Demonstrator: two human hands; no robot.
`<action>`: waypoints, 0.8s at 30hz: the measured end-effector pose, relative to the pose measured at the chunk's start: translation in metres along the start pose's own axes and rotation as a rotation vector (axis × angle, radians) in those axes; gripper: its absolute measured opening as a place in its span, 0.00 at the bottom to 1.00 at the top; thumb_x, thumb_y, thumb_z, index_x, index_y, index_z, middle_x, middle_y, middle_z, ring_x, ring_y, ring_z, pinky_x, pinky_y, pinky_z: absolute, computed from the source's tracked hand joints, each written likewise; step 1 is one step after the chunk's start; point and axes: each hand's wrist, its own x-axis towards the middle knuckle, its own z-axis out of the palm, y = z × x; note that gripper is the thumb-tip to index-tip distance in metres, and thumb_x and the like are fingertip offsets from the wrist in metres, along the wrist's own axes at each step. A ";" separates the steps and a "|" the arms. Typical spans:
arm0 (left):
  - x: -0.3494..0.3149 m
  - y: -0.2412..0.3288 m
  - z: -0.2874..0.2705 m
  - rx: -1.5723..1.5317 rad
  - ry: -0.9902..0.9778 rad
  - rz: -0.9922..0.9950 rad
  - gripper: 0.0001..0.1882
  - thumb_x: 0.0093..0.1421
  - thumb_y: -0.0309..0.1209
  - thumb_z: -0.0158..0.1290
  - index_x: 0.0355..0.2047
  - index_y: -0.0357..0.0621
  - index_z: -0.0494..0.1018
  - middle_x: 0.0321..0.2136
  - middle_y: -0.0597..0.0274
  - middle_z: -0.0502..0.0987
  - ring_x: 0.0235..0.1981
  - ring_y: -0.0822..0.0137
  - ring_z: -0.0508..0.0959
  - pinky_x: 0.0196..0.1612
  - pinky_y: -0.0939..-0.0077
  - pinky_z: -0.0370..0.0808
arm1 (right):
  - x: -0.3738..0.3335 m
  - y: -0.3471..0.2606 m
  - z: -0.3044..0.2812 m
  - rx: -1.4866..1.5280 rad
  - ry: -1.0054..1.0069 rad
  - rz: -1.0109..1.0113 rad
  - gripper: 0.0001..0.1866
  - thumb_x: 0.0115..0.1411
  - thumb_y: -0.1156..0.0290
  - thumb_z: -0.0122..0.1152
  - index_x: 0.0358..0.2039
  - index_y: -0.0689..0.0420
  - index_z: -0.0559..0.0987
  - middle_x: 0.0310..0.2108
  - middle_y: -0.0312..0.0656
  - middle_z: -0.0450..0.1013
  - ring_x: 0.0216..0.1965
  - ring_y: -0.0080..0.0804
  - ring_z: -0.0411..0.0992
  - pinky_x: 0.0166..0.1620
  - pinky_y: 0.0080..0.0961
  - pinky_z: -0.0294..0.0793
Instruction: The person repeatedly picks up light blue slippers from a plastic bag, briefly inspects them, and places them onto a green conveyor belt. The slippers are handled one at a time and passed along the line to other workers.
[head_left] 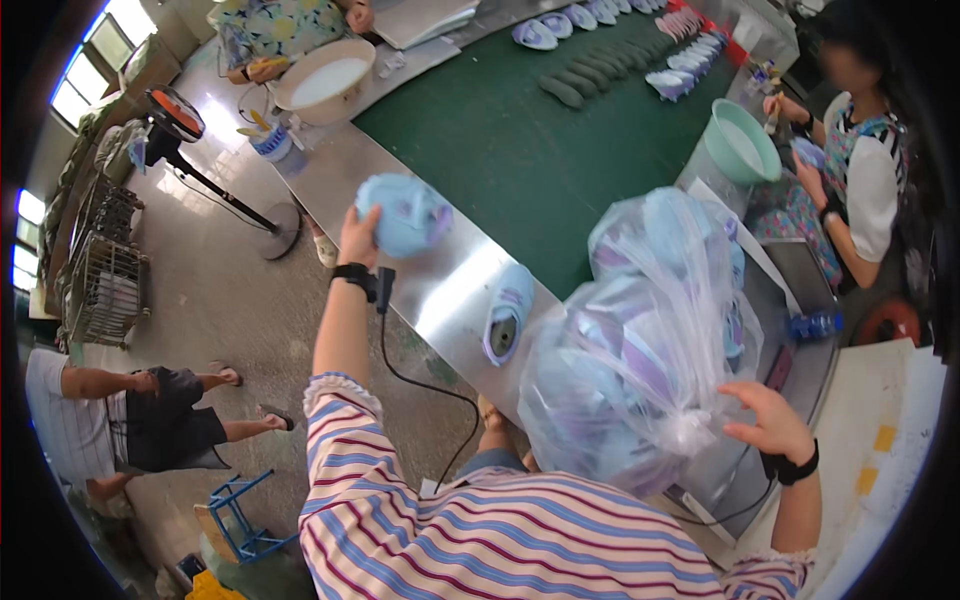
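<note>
My left hand [358, 240] is closed on a light blue bundle [405, 215] with lilac patches, which looks like stacked shoe uppers. It holds the bundle over the metal edge of the table. A light blue shoe upper [510, 312] with a dark opening lies on that metal edge, between the bundle and a large clear plastic bag [600, 370]. More blue and lilac shoe uppers fill the bag. My right hand [768, 425] is beside the bag's gathered neck [688, 432], its thumb and fingers apart; any light touch on the plastic cannot be made out.
Dark green insoles [590, 75] and rows of lilac shoe parts [685, 75] lie on the green tabletop [450, 130]. Co-workers sit at the far left and right, near a cream basin [325, 85] and a green basin [740, 140]. A fan [180, 130] stands left; a cable hangs from my left wrist.
</note>
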 end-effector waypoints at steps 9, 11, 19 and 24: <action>0.078 0.041 -0.028 0.766 0.046 0.081 0.43 0.50 0.35 0.63 0.61 0.41 0.52 0.52 0.43 0.65 0.50 0.56 0.70 0.50 0.66 0.69 | -0.019 0.007 0.000 0.087 0.029 0.185 0.30 0.46 0.61 0.65 0.49 0.60 0.70 0.45 0.49 0.70 0.39 0.43 0.70 0.39 0.29 0.71; 0.079 0.050 -0.016 1.310 0.499 0.474 0.40 0.46 0.33 0.62 0.58 0.42 0.56 0.50 0.40 0.64 0.49 0.48 0.68 0.49 0.61 0.68 | -0.016 0.002 -0.002 0.089 0.009 0.210 0.31 0.45 0.62 0.65 0.50 0.60 0.70 0.47 0.49 0.69 0.41 0.42 0.70 0.39 0.28 0.71; -0.109 -0.035 0.091 1.315 -0.554 0.381 0.43 0.43 0.49 0.62 0.58 0.48 0.60 0.57 0.36 0.51 0.59 0.38 0.51 0.57 0.44 0.54 | 0.006 0.010 0.013 0.152 0.158 0.267 0.53 0.38 0.54 0.70 0.62 0.58 0.54 0.61 0.56 0.51 0.60 0.52 0.53 0.57 0.38 0.60; -0.218 -0.079 0.116 1.386 -0.864 0.269 0.41 0.40 0.55 0.62 0.53 0.53 0.65 0.59 0.49 0.53 0.63 0.40 0.44 0.55 0.35 0.53 | 0.060 0.039 0.057 -0.208 -0.113 0.135 0.59 0.36 0.45 0.70 0.61 0.64 0.52 0.61 0.64 0.47 0.62 0.66 0.44 0.62 0.46 0.48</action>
